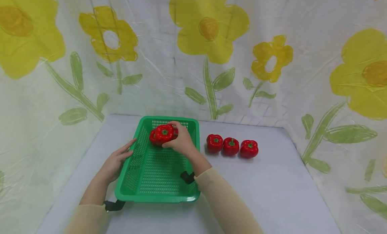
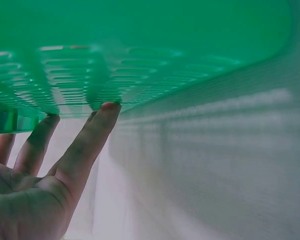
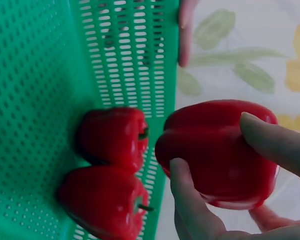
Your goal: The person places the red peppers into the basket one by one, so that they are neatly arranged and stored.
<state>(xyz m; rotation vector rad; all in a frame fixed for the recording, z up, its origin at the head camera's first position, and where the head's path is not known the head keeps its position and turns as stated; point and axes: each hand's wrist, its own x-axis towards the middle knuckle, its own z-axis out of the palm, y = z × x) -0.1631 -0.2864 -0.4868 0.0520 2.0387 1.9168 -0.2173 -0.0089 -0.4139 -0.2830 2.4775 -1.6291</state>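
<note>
My right hand [image 1: 182,140] grips a red bell pepper [image 1: 164,132] above the far end of a green plastic basket [image 1: 163,170]. In the right wrist view, thumb and fingers stand around the held pepper [image 3: 220,155]. Two more red peppers lie side by side in the basket there, one pepper [image 3: 112,137] beside the other pepper [image 3: 105,202]; the head view mostly hides them. My left hand [image 1: 113,163] is at the basket's left side. Its fairly straight fingers touch the slotted outer wall in the left wrist view [image 2: 85,82].
To the basket's right, three red bell peppers stand in a row on the white table: a left one [image 1: 214,143], a middle one [image 1: 230,146] and a right one [image 1: 249,149]. A flower-printed curtain [image 1: 157,83] hangs behind and at both sides.
</note>
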